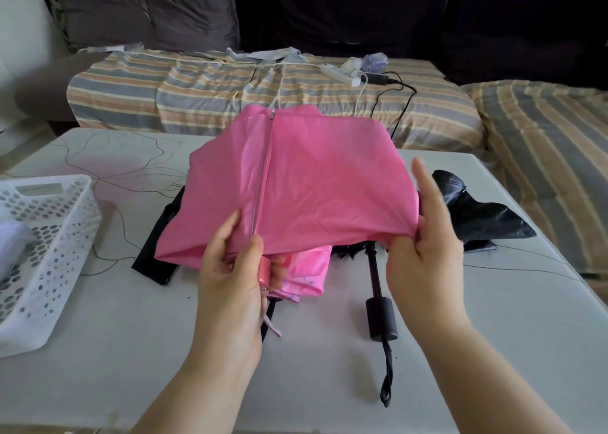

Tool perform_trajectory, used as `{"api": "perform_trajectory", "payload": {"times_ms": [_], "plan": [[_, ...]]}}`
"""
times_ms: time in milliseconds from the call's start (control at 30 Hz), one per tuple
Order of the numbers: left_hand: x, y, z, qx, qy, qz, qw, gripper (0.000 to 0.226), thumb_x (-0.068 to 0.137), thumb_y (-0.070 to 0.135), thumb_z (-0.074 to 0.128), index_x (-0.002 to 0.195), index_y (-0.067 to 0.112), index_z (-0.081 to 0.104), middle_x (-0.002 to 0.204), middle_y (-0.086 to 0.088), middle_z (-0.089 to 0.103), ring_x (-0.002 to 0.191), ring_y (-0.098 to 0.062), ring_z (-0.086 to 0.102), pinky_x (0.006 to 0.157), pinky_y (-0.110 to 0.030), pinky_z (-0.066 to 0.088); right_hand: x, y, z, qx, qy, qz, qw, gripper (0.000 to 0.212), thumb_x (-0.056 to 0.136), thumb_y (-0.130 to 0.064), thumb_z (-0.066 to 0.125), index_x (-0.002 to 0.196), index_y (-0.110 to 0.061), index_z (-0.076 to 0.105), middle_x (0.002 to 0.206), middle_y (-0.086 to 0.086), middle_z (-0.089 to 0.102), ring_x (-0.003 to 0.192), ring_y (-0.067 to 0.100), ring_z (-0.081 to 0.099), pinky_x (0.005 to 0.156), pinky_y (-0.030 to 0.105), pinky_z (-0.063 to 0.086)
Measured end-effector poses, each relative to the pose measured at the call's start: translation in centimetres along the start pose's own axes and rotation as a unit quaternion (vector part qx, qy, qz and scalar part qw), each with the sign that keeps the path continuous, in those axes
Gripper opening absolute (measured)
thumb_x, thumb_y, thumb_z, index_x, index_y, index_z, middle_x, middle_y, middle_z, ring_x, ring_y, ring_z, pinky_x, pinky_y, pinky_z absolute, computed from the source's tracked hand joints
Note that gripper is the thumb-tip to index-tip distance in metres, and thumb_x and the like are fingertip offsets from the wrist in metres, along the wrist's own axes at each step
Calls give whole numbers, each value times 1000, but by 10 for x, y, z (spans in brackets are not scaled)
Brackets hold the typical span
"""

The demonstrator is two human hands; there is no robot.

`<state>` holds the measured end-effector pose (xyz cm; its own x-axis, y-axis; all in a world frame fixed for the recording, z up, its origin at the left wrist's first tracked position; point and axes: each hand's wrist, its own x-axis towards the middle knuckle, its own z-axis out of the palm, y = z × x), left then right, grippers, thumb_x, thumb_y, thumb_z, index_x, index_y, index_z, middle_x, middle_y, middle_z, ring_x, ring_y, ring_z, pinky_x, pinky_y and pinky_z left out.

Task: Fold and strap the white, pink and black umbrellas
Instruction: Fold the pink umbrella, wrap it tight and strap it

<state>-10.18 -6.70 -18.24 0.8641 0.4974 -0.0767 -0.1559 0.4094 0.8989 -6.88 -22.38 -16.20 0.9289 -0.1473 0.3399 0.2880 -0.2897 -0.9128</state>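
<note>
The pink umbrella (312,183) is held above the middle of the table, its canopy loose and spread, its silver shaft running up the left side. My left hand (230,269) grips its pink handle with the thumb on the shaft. My right hand (424,252) pinches the canopy's right lower edge, the other fingers straight. Under it lies the black umbrella (473,213), its canopy sticking out at both sides and its black handle (381,318) with a wrist strap pointing toward me. A white bundle (13,246) lies in the basket at the left; I cannot tell whether it is the white umbrella.
A white perforated basket (56,236) stands at the table's left edge. The grey table (329,384) has thin dark line patterns. Behind it is a sofa with a striped cover (197,91), a white power strip (339,74) and cables.
</note>
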Motion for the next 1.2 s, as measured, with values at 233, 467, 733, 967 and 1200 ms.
{"api": "perform_trajectory", "payload": {"times_ms": [233,467,733,967,1200], "plan": [[-3,-2,0,24,-20,22,999,36,94,8,53,112,39,60,57,-3,61,48,-13,55,46,-22,49,-7,9,8,365,40,179,913,67,98,3,42,149,-36,23,132,4,60,108,9,65,88,22,54],[-4,-9,0,42,-21,30,998,38,94,7,54,109,40,63,58,-2,60,51,-15,53,47,-24,47,9,16,5,236,19,214,948,16,84,11,41,83,4,56,73,10,57,70,25,53,72,39,53],[-1,-9,3,61,-13,38,997,44,93,10,54,108,51,60,65,-4,55,57,-20,50,51,-30,44,-6,9,14,511,-120,230,820,25,79,9,57,101,-3,56,85,8,66,84,18,67,80,27,56],[-11,-5,1,138,-67,54,987,66,96,18,50,125,73,29,53,18,54,54,-9,55,48,-24,50,-19,-3,27,329,-79,278,899,57,78,-58,57,117,-17,59,88,7,76,88,26,73,92,47,52],[-11,-10,4,144,-47,11,988,53,96,17,49,142,39,34,42,8,44,44,-11,48,49,-39,49,-31,-12,22,367,-46,249,895,75,73,-57,46,129,-9,52,93,2,76,89,20,73,90,41,52]]}}
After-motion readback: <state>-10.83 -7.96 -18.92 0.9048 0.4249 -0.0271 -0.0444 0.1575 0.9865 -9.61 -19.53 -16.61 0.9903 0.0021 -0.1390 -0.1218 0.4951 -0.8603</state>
